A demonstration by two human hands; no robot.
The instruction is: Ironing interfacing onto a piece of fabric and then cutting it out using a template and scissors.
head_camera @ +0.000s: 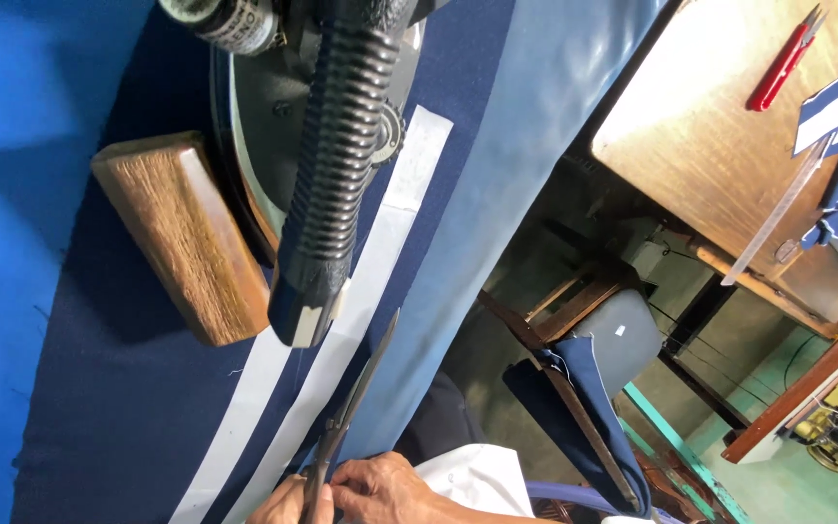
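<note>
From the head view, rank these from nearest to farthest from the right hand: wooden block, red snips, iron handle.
From the right hand at the bottom edge:
1. Iron handle, black and ribbed, just above the hand.
2. Wooden block, up and to the left on the navy cloth.
3. Red snips, far upper right on the wooden table.

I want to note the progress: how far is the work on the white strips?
Done: two white strips lie flat on the navy cloth, iron parked beside the wooden block. In hand: both hands hold scissors at the strip's near end. Left: no cut is visible.
</note>
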